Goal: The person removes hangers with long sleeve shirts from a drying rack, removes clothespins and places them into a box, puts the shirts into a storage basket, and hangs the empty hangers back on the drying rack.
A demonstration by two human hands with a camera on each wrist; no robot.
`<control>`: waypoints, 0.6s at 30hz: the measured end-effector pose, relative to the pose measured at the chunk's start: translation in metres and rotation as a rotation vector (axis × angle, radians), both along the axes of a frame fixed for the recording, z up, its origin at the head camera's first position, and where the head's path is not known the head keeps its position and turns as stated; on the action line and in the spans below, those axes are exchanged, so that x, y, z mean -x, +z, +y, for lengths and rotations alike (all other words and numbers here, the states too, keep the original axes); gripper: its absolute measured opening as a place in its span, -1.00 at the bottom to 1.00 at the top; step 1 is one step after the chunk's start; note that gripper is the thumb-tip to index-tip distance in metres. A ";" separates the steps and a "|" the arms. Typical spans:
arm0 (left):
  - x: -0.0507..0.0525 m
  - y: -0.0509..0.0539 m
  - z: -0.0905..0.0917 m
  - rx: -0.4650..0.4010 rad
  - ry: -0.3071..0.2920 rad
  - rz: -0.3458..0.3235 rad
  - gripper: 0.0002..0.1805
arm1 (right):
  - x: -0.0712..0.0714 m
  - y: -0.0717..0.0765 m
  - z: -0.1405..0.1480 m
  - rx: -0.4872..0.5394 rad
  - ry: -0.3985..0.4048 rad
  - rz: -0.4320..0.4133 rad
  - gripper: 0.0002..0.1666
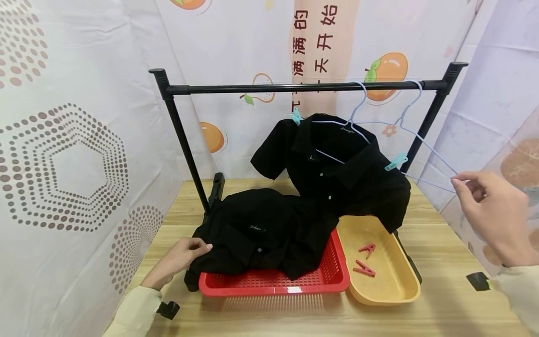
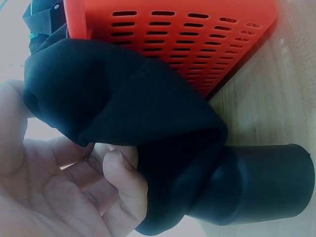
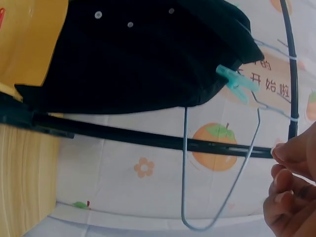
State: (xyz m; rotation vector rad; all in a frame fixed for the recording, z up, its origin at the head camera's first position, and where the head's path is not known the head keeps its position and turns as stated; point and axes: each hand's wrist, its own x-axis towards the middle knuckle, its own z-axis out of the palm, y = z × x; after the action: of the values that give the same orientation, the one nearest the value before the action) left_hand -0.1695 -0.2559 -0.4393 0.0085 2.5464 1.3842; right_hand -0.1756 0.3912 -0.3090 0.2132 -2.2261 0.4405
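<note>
A black short-sleeved button shirt (image 1: pixel 358 187) hangs from a pale blue hanger on the rack's rail, with a turquoise clip (image 1: pixel 396 161) at one shoulder and another turquoise clip (image 1: pixel 296 116) at the other. A second pale blue hanger (image 1: pixel 433 150) sticks out on its right. In the head view my right hand (image 1: pixel 497 210) overlaps this hanger's end; the right wrist view shows the hanger end (image 3: pixel 197 227) apart from the loosely curled fingers. My left hand (image 1: pixel 185 257) holds the edge of another black shirt (image 1: pixel 261 229) draped over the red basket (image 1: pixel 273 290). Cloth partly hides its fingers.
A black rack (image 1: pixel 261 88) stands over the table (image 1: pixel 303 318). Right of the basket is a yellow tub (image 1: pixel 387 300) with a red clothespin (image 1: pixel 364 268) and another red clothespin (image 1: pixel 368 249) in it. Printed curtains (image 1: pixel 252 42) enclose the back and sides.
</note>
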 end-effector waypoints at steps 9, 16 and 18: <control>0.001 -0.002 -0.001 0.000 0.006 0.001 -0.67 | 0.000 -0.006 -0.015 0.001 0.057 -0.030 -0.85; 0.000 -0.001 0.000 0.001 0.004 0.007 -0.66 | 0.004 -0.014 -0.026 -0.037 0.143 0.047 -0.86; 0.000 -0.001 0.000 -0.001 0.002 0.009 -0.65 | 0.005 -0.016 -0.030 -0.042 0.163 0.053 -0.84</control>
State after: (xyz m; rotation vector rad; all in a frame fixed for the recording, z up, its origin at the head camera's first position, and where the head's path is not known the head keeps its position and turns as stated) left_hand -0.1695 -0.2559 -0.4402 0.0120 2.5537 1.3887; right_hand -0.1805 0.3617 -0.3248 0.4259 -2.1760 0.4699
